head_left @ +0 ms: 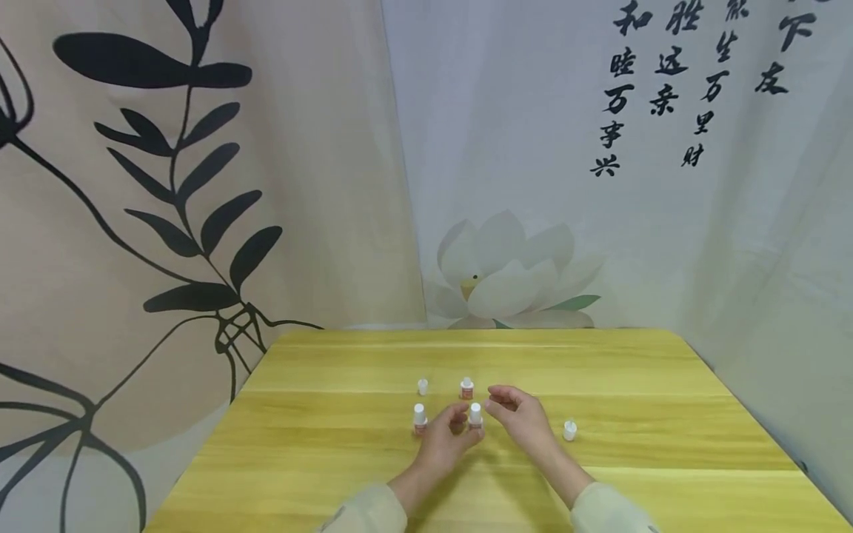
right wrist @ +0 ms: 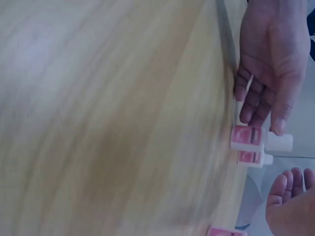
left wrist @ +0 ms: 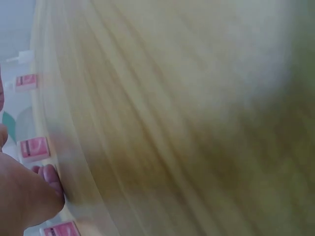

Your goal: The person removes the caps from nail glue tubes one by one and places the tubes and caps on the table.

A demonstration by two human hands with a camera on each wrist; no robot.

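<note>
In the head view a small bottle with a pink-red label and a white cap stands at the middle, its lower part partly covered by the thumb of my left hand. That hand reaches in from its left side. In the right wrist view the fingertips of the left hand end right at the side of a capped bottle, whose label stays in full sight. My right hand hovers just right of the middle bottle, fingers loosely bent, with nothing seen between them.
Another capped bottle stands left of the left hand. Behind the hands is a bottle with a short white top. Small white cap-like pieces lie at the back left and right. The yellow wooden table ends at a printed curtain.
</note>
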